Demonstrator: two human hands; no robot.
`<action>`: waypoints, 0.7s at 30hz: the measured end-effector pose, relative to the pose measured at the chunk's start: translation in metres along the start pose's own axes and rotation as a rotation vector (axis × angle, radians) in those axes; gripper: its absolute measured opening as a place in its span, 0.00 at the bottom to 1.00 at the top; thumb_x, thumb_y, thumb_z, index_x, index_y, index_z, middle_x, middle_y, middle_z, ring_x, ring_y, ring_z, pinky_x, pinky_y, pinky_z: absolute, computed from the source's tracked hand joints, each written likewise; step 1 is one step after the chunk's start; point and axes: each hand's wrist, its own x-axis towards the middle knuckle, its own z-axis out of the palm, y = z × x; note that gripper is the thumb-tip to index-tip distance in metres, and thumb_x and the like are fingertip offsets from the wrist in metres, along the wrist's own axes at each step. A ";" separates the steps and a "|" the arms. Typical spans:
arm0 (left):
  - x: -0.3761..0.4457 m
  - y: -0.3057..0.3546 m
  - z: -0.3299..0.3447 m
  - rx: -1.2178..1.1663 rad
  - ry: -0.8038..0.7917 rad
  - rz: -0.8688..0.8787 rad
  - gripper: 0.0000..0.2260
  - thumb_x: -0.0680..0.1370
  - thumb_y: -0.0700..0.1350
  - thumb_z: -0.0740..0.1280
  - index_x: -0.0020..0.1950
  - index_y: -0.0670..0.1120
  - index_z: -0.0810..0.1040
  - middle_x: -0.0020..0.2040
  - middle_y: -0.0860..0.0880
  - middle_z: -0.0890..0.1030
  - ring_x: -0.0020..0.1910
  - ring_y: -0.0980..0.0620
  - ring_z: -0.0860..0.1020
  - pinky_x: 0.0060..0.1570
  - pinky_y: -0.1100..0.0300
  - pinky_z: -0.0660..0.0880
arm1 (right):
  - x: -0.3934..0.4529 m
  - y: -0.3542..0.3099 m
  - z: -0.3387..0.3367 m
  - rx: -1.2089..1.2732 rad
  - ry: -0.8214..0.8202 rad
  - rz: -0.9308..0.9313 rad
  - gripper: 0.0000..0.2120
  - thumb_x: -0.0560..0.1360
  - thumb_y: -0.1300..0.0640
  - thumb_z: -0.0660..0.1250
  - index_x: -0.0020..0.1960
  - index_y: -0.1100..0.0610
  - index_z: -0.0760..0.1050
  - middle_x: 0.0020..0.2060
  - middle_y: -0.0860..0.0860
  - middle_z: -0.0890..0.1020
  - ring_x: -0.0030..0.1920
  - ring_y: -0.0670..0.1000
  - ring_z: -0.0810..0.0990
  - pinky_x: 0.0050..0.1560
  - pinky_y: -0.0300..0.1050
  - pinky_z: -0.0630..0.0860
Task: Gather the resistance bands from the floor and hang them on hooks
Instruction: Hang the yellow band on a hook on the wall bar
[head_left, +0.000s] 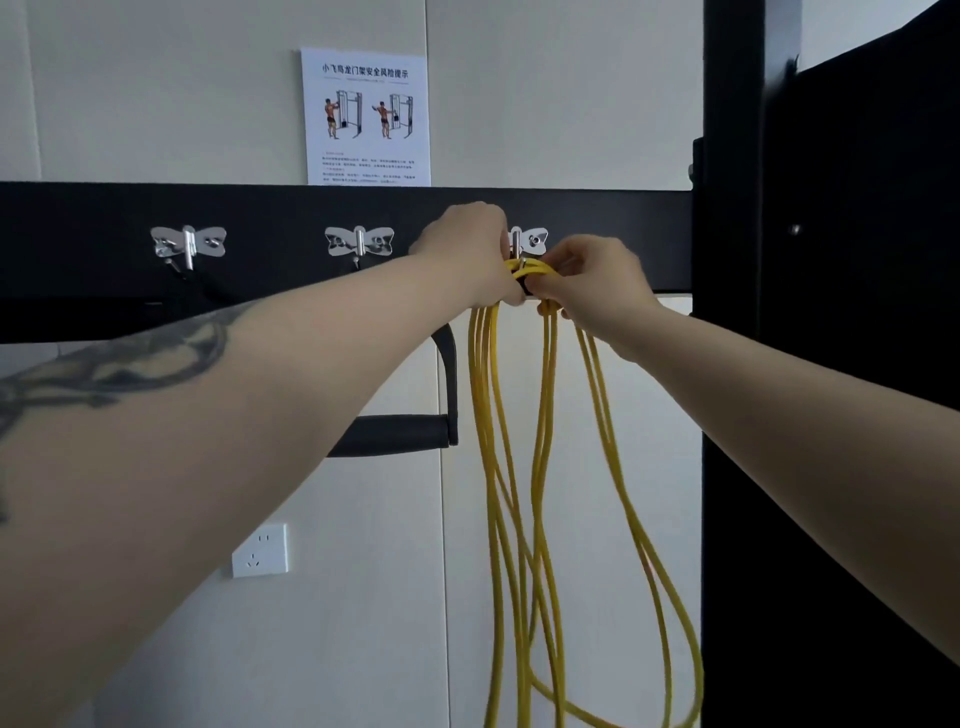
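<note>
Several loops of a thin yellow resistance band (545, 467) hang down in front of the pale wall. Their top is bunched at the rightmost chrome hook (529, 242) on the black wall rail (93, 218). My left hand (467, 249) grips the left side of the bunch and covers part of that hook. My right hand (592, 275) pinches the right side of the bunch just under the hook. Whether the band rests on the hook's prong is hidden by my fingers. Two more chrome hooks, one at the left (188, 244) and one in the middle (359, 242), sit along the rail.
A black handle with a strap (410, 431) hangs from the middle hook, left of the yellow loops. A black machine frame (831, 312) stands close on the right. A safety poster (366, 117) is above the rail and a white wall socket (260, 551) below it.
</note>
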 end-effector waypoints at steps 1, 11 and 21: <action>0.001 0.000 -0.002 -0.022 0.026 0.000 0.18 0.68 0.50 0.77 0.53 0.45 0.78 0.49 0.47 0.80 0.48 0.47 0.79 0.43 0.56 0.75 | 0.001 -0.001 -0.001 0.007 -0.002 0.000 0.06 0.75 0.54 0.70 0.51 0.54 0.77 0.42 0.50 0.83 0.40 0.47 0.84 0.38 0.38 0.79; 0.003 -0.004 -0.006 -0.211 0.117 -0.024 0.08 0.71 0.48 0.76 0.47 0.46 0.85 0.46 0.50 0.83 0.47 0.50 0.81 0.51 0.53 0.79 | 0.013 -0.007 -0.006 0.140 -0.006 0.187 0.10 0.73 0.54 0.72 0.50 0.58 0.77 0.42 0.54 0.83 0.41 0.52 0.84 0.37 0.41 0.80; 0.001 0.004 -0.002 -0.071 0.114 -0.046 0.15 0.68 0.52 0.77 0.49 0.46 0.82 0.47 0.47 0.83 0.47 0.49 0.82 0.50 0.56 0.78 | 0.000 -0.001 -0.004 0.091 -0.061 0.019 0.17 0.66 0.61 0.78 0.51 0.56 0.75 0.41 0.49 0.80 0.40 0.47 0.79 0.39 0.37 0.75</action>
